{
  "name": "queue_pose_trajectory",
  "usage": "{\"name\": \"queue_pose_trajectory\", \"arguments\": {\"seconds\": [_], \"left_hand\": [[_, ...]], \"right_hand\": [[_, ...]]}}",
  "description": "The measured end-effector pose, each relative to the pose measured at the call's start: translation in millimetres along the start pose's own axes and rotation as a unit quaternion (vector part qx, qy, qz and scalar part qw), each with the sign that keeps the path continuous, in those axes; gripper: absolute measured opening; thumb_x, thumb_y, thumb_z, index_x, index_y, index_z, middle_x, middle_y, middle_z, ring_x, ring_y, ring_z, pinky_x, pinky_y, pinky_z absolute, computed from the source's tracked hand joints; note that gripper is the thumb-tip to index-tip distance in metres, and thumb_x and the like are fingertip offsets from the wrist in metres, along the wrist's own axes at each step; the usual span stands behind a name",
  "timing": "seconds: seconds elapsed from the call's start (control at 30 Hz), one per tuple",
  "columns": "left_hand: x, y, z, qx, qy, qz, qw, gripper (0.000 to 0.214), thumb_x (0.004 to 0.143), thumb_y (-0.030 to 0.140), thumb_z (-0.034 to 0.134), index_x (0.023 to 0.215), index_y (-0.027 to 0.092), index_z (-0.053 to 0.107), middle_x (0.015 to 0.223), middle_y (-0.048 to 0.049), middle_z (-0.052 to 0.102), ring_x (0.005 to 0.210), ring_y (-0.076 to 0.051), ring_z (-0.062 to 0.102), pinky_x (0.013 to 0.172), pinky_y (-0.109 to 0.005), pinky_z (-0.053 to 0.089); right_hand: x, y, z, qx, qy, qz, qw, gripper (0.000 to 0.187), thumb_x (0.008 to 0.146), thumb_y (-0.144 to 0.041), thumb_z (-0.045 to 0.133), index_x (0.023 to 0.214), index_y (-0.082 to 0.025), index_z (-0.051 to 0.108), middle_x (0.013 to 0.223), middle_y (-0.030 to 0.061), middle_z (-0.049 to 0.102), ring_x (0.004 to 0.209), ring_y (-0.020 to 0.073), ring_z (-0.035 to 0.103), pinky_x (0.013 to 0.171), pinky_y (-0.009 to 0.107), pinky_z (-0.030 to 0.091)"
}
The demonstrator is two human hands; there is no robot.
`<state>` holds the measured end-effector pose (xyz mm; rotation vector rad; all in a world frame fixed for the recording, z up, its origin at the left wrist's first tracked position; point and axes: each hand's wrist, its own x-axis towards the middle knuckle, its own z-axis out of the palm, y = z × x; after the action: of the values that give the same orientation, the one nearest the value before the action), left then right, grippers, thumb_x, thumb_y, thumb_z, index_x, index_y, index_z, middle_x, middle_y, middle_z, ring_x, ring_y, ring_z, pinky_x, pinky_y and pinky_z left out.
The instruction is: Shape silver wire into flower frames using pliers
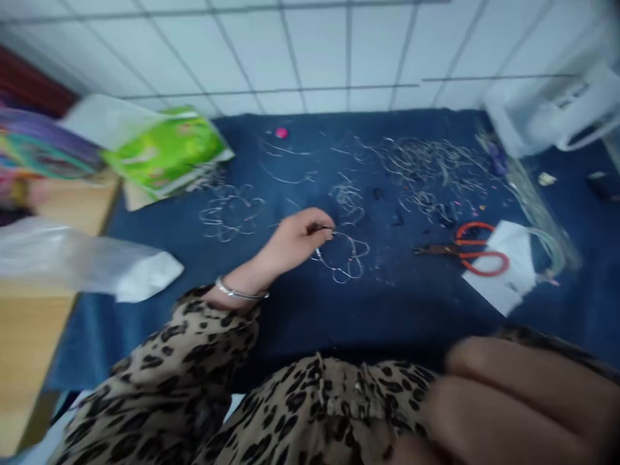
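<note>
My left hand (296, 240), with a bracelet at its wrist, is over the middle of the blue cloth. Its thumb and fingers pinch a thin, pale looped wire (356, 258), bent into petal-like loops with tiny pink specks. A short dark thing (317, 227) shows at the same fingers; its kind is unclear. Close to the camera at lower right, my right hand (508, 400) is large and blurred. Its fingers look bent, but their tips are hidden. To the left lies another looped wire flower shape (231, 213).
Orange-handled scissors (477, 248) lie partly on white paper (508, 271). A tangle of thin wire (431, 168) spreads at the back right. A green packet (169, 152) and a clear plastic bag (82, 258) are at left. A pink round thing (281, 132) sits near the tiled wall.
</note>
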<state>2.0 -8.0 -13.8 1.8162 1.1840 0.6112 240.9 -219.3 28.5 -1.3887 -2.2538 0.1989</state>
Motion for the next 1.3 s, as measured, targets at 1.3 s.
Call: {"name": "queue_pose_trajectory", "arguments": {"seconds": [1.3], "left_hand": [[-6, 7, -73.8, 0.353, -0.057, 0.138, 0.924, 0.025, 0.088, 0.026, 0.042, 0.104, 0.019, 0.061, 0.099, -0.0067, 0.064, 0.092, -0.020, 0.059, 0.082, -0.032, 0.043]], "right_hand": [[195, 106, 52, 0.155, -0.196, 0.152, 0.956, 0.028, 0.081, -0.044, 0.051, 0.068, -0.019, 0.053, 0.061, -0.0013, 0.048, 0.055, 0.0104, 0.042, 0.053, 0.026, 0.027]]}}
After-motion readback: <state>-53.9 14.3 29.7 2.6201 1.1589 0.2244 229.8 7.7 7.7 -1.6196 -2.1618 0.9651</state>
